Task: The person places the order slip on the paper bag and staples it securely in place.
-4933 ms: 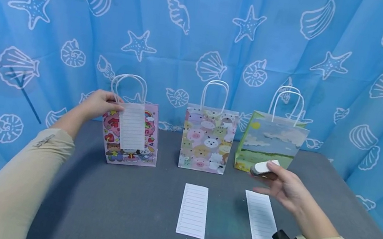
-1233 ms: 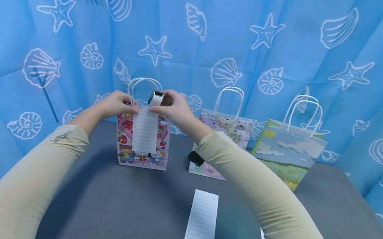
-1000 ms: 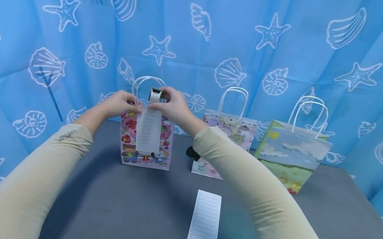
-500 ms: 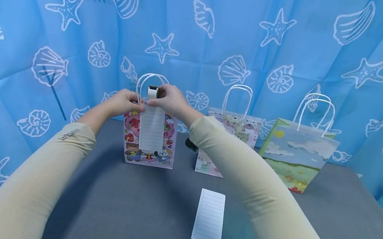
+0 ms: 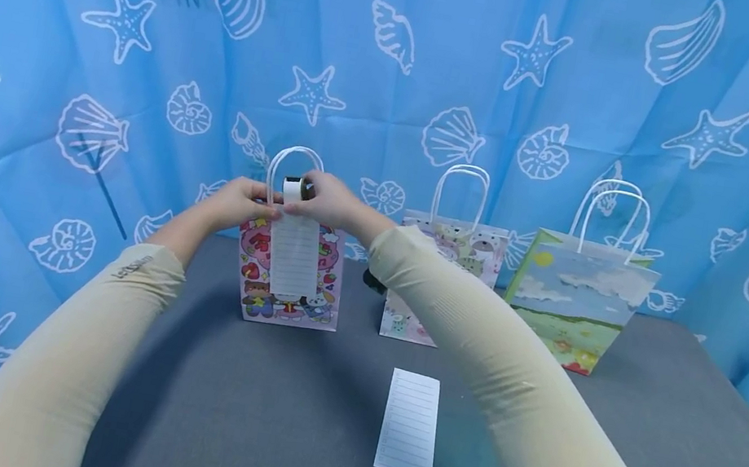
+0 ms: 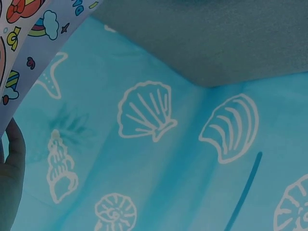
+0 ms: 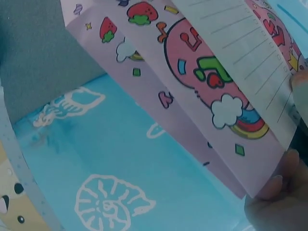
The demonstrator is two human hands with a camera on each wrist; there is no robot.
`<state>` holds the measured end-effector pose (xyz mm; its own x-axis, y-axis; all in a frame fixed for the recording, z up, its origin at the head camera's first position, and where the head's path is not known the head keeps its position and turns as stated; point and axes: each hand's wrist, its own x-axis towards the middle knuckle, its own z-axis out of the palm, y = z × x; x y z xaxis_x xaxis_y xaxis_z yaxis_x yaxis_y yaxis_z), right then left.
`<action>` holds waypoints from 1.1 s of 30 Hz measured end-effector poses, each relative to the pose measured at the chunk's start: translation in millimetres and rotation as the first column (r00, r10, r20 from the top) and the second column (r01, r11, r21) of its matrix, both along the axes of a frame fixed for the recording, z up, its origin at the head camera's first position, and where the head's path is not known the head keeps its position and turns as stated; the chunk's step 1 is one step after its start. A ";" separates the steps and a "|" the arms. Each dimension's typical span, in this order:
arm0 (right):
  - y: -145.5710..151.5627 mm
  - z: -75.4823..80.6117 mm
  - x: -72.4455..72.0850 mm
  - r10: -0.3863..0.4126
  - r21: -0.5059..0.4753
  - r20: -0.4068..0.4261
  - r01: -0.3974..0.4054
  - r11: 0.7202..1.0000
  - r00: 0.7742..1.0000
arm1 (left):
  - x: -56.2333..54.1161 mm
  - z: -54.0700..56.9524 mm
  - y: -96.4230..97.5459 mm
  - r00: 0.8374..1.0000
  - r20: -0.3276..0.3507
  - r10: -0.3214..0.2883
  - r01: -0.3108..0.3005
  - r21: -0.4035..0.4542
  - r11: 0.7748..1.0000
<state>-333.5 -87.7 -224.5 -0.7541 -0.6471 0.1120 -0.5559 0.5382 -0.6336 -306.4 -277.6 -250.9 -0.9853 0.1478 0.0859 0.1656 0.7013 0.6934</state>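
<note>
A pink paper bag with cartoon animals (image 5: 329, 292) stands upright at the left in the head view. A lined paper slip (image 5: 295, 262) lies flat against its front, its upper end near the bag's rim. My left hand (image 5: 241, 205) pinches the bag's top edge and the slip's upper left corner; in the left wrist view only a finger (image 6: 14, 154) shows beside the bag. My right hand (image 5: 335, 202) holds a small white stapler (image 5: 293, 188) at the slip's top edge. In the right wrist view, fingertips (image 7: 274, 187) are behind the bag's rim; the stapler's jaws are mostly hidden.
An animal-face bag (image 5: 405, 317), partly behind the right forearm, and a landscape-print bag (image 5: 580, 293) stand to the right. Another lined slip (image 5: 411, 425) lies on the grey tabletop (image 5: 267, 430). A blue shell-print curtain (image 5: 405, 49) hangs behind.
My right hand has carried the stapler leftward from above the right-hand slip to the pink bag's top edge. Over the last second the stapler has tilted slightly. My left hand keeps its pinch.
</note>
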 end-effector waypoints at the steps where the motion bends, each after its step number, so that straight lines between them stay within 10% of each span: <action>1: 0.1 -0.1 0.0 0.008 0.007 -0.005 -0.008 1.000 1.000 | 0.0 -0.4 0.2 1.000 0.001 0.002 -0.002 0.005 1.000; 20: 7.4 -8.9 -4.7 0.146 0.145 -0.155 -0.124 0.982 0.977 | -3.0 -0.4 0.5 1.000 0.015 -0.010 0.010 0.000 1.000; 33: 4.2 -10.8 -3.3 0.038 0.150 -0.158 -0.014 0.989 0.987 | -5.0 -0.8 -1.1 1.000 0.028 -0.008 0.008 -0.004 1.000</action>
<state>-336.8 -83.5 -235.3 -0.7166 -0.6850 0.1313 -0.6589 0.6031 -0.4496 -311.3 -278.8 -251.6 -0.9861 0.1558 0.0578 0.1518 0.7027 0.6951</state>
